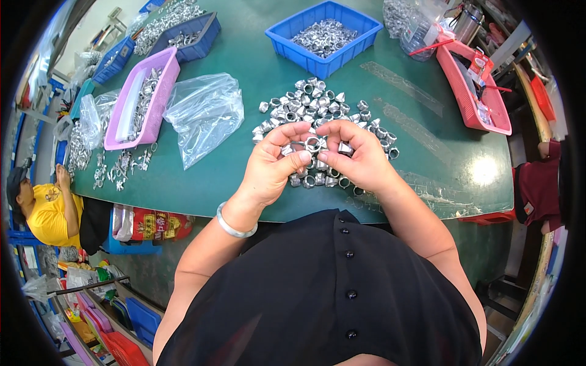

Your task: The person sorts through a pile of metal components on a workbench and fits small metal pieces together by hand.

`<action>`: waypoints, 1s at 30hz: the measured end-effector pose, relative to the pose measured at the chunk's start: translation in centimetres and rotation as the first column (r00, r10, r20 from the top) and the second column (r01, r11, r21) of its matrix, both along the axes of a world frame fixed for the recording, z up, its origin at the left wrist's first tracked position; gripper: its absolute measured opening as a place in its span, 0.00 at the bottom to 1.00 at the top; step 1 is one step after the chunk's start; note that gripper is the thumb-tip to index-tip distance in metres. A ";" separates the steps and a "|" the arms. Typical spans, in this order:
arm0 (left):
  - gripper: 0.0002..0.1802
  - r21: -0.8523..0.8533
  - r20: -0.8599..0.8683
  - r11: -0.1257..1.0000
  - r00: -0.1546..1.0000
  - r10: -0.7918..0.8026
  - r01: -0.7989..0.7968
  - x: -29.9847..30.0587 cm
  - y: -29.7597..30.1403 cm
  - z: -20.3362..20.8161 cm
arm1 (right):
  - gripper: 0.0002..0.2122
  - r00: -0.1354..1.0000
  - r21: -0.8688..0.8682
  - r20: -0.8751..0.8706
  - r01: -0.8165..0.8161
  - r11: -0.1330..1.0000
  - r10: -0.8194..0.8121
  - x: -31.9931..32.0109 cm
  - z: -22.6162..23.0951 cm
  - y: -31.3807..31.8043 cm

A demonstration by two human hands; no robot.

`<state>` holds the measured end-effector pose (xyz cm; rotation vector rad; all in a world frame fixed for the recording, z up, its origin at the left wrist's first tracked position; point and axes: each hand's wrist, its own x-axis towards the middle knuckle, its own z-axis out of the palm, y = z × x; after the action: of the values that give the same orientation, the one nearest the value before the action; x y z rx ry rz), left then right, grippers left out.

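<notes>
Between both hands, just above the green table point(213, 195), is a small silver metal ring point(312, 145). My left hand point(276, 155) pinches it from the left with thumb and fingers. My right hand point(355, 154) grips its other side with the thumb and curled fingers. Beneath and beyond the hands spreads a loose pile of silver metal rings point(305, 104), several of them with wide, faceted tops. Part of the pile is hidden behind my fingers.
Beyond the pile stands a blue bin point(274, 43) of small metal parts. On the left are a clear plastic bag point(204, 113) and a pink-purple basket point(168, 82). A pink basket point(473, 113) stands at right. Two people sit at the table's sides, one in a yellow shirt point(52, 213).
</notes>
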<state>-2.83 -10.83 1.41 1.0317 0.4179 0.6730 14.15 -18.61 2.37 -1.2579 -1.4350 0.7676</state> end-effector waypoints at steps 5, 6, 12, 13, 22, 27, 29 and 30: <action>0.24 0.069 0.013 0.998 1.000 -0.004 0.003 0.1 0.2 -0.4 | 0.16 0.958 -0.110 -0.273 -0.119 0.987 0.085 0.4 -1.0 0.2; 0.25 0.088 0.017 0.996 1.000 -0.005 0.004 0.1 0.2 -0.4 | 0.16 0.914 -0.181 -0.388 -0.201 0.963 0.118 0.6 -0.8 0.1; 0.24 0.100 0.024 0.995 1.000 -0.020 0.017 -0.1 0.3 -0.9 | 0.13 0.780 -0.184 -0.599 -0.355 0.916 0.182 0.8 -0.5 0.2; 0.24 0.100 0.023 0.995 1.000 -0.020 0.018 -0.1 0.3 -0.9 | 0.12 0.763 -0.172 -0.615 -0.378 0.910 0.201 0.8 -0.4 0.2; 0.23 0.107 0.015 0.994 0.999 0.028 -0.030 -0.3 0.2 -0.3 | 0.16 0.575 -0.062 -0.782 -0.458 0.887 0.241 0.9 -0.5 0.0; 0.21 -0.003 0.014 0.999 0.999 0.035 -0.035 -0.3 0.1 0.4 | 0.16 0.572 -0.046 -0.781 -0.452 0.891 0.250 0.9 -0.6 0.0; 0.20 -0.038 0.022 0.999 0.999 0.027 -0.026 -0.5 0.3 0.0 | 0.16 0.582 -0.048 -0.775 -0.444 0.895 0.247 0.9 -0.6 0.1; 0.19 -0.072 0.030 0.997 0.999 0.015 -0.013 -0.5 0.4 -0.1 | 0.15 0.558 -0.046 -0.794 -0.450 0.892 0.240 1.0 -0.6 0.2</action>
<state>-3.34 -10.47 1.33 0.9498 0.4202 0.6806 15.19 -18.42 1.77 -0.6243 -0.8567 1.5858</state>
